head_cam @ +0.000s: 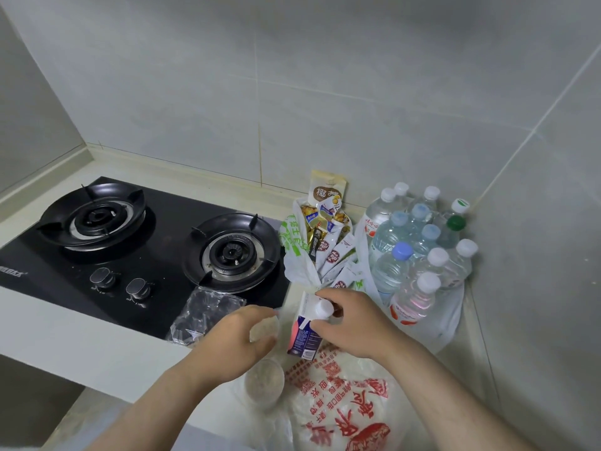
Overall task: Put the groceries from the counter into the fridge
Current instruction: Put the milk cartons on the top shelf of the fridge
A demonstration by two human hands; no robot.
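Observation:
A blue and white milk carton (304, 336) with a white cap stands on the counter in front of me. My right hand (349, 323) grips its top, fingers curled round the cap end. My left hand (240, 340) holds a small round clear container (265, 328) just left of the carton. A second clear cup (264, 382) sits below it on the counter. Behind the carton a white bag of snack sachets (320, 249) stands open. To the right, several water bottles (419, 249) sit in a plastic bag. The fridge is out of view.
A black two-burner gas hob (146, 255) fills the counter's left part, with a clear plastic tray (205, 315) on its front corner. A white bag with red print (344, 405) lies at the near edge. Tiled walls close in behind and on the right.

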